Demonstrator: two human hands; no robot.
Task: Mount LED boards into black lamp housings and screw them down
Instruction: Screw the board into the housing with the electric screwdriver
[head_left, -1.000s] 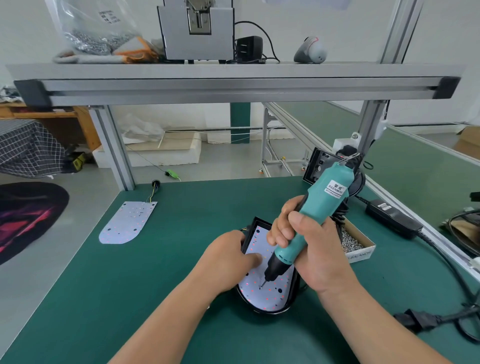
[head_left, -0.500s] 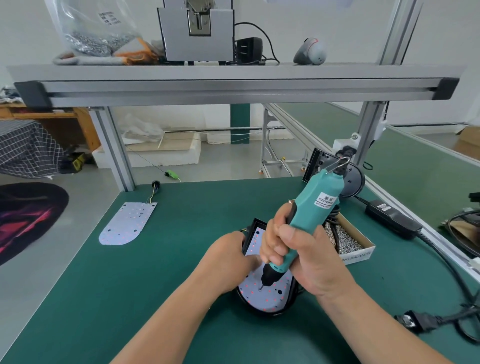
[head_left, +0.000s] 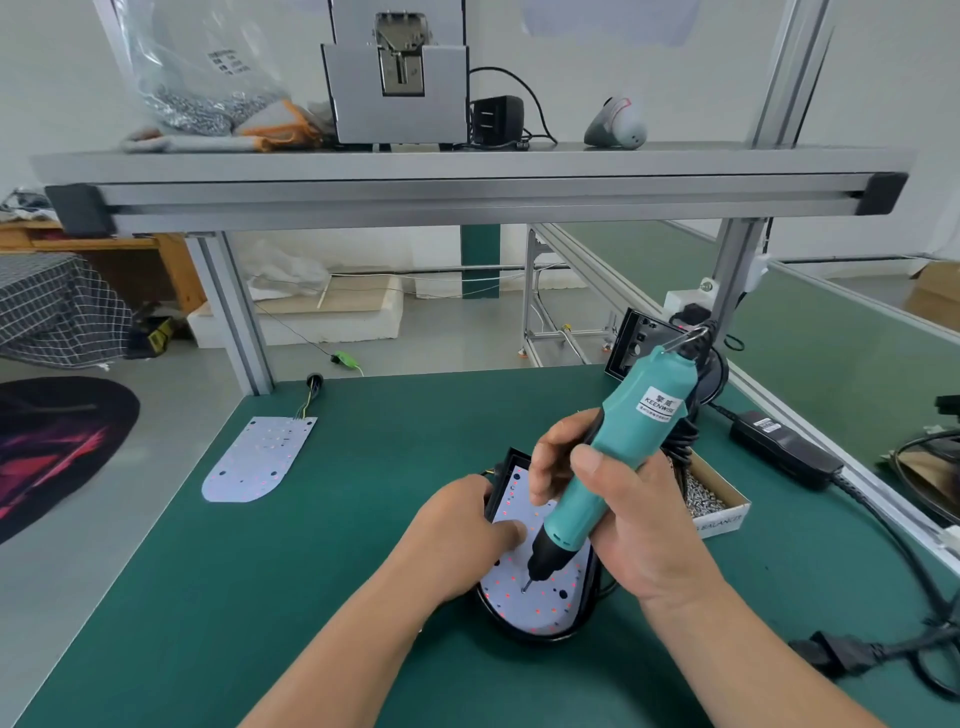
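Gripped a teal electric screwdriver (head_left: 631, 426) in the right grip (head_left: 628, 525), fingers and thumb wrapped tight round its lower barrel, and leaned the tool back and to the right above the black lamp housing (head_left: 540, 639). Set the bit tip down on the LED board (head_left: 545, 608) seated inside that housing, at a spot in the board's nearer half. Steadied the housing with the left grip (head_left: 457, 540), curled over its left rim, with the thumb laid across onto the board's white face just left of the screwdriver's nose. Had the housing lying flat on the green surface (head_left: 363, 519), rounded end nearest, square end farthest. Had a second LED board (head_left: 257, 457) lying flat well to the left of the housing and farther back, short wires at its far edge. Had a small open carton of screws (head_left: 711, 499) just right of the housing, partly hidden behind the right grip. Had a black power adapter (head_left: 784, 452) with its cable farther right of the housing, beyond the carton. Could not tell whether a screw sat under the bit.
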